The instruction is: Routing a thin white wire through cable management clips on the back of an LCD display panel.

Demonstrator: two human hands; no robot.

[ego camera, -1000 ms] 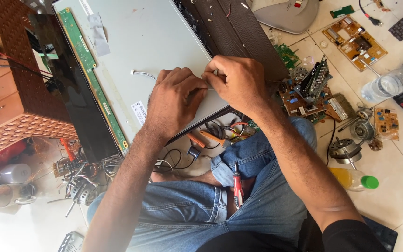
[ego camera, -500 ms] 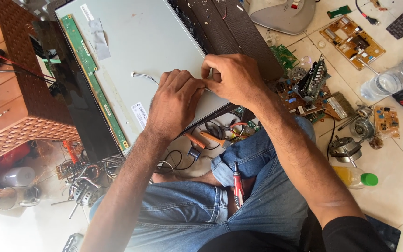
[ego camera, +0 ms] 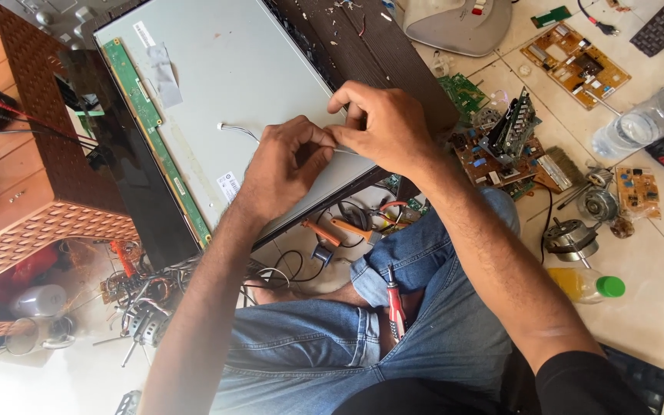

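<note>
A flat display panel lies back-up in front of me, its grey metal back (ego camera: 217, 84) showing and a long green circuit strip (ego camera: 147, 131) along one edge. A thin white wire (ego camera: 236, 131) runs across the metal to my fingers. My left hand (ego camera: 286, 165) and my right hand (ego camera: 382, 123) meet fingertip to fingertip at the panel's near edge, both pinching that wire. The wire's near end is hidden between the fingers.
Red-handled pliers (ego camera: 395, 307) rest on my lap, and orange-handled pliers (ego camera: 347, 229) lie under the panel edge. To the right are circuit boards (ego camera: 574, 65), a plastic bottle (ego camera: 639, 123), a small motor (ego camera: 570, 234) and a green-capped bottle (ego camera: 585, 284). A wooden cabinet (ego camera: 24, 192) stands left.
Both hands stay together at the panel's near edge. The right hand's fingers have lifted and spread a little, and the left hand's pinch has tightened on the wire.
</note>
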